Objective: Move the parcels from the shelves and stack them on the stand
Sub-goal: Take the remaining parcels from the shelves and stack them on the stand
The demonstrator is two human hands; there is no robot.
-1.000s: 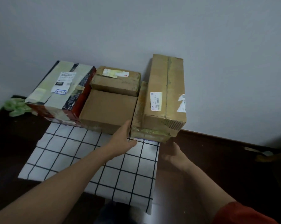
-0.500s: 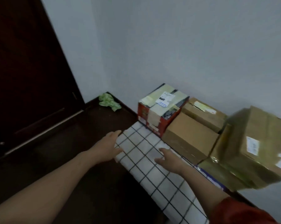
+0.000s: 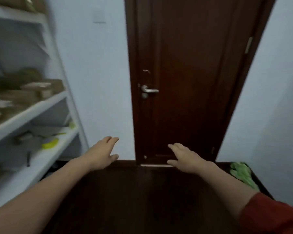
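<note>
Your left hand (image 3: 102, 153) and right hand (image 3: 186, 157) are both out in front, palms down, fingers loosely extended, thumbs apart from the fingers. Both hold nothing and touch nothing. They sit well apart from each other, over dark floor (image 3: 142, 200). There's a red sleeve (image 3: 274, 218) on your right forearm; the left forearm is bare.

Parcels (image 3: 32, 92): brown cartons, up and to the left of your left hand, on the middle board of the white shelves (image 3: 32, 114). They're blurred, so count and labels are unreadable. More brown packaging (image 3: 15, 2) is on the top board, far above the left hand. On the board level with your left hand lies a yellow-green item (image 3: 50, 143) among a few small dark bits, too smeared to identify.

Straight ahead, beyond and between both hands, is a dark wooden door (image 3: 184, 65), closed, with a metal lever handle (image 3: 150, 90) above the gap between your hands. A wall plate (image 3: 99, 16) sits high above the left hand. A green crumpled cloth (image 3: 241, 174) lies on the floor to the right of your right hand, against the wall.
</note>
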